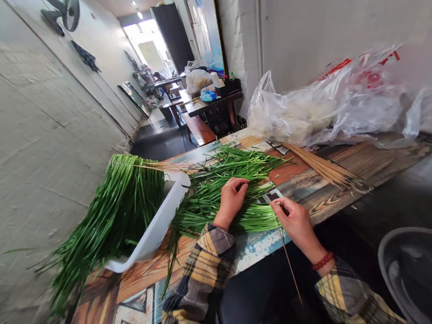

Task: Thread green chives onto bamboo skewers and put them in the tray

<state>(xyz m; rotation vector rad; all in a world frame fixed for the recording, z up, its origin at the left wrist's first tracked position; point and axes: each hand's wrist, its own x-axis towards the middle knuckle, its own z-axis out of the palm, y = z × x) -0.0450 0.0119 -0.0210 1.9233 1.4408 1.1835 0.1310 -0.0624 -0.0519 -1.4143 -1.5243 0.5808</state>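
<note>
Green garlic chives [257, 218] lie in a loose row along the table's near edge, their pale cut ends pointing right. My right hand [296, 223], with a red bead bracelet at its wrist, pinches at these ends. A thin bamboo skewer [290, 267] slants down from the ends past the table edge; its upper part is hidden by the chives. My left hand [232, 201] is closed over the chives, thumb and fingers together; what is between them is hidden. More loose chives [235, 162] spread behind both hands.
At left, a white plastic tray [153, 242] bears a thick bundle of skewered chives [128, 206]. Several bare bamboo skewers [315, 165] lie at right before clear plastic bags [321, 108]. A grey tub [395, 257] stands low at right. Walls flank the patterned table [107, 300].
</note>
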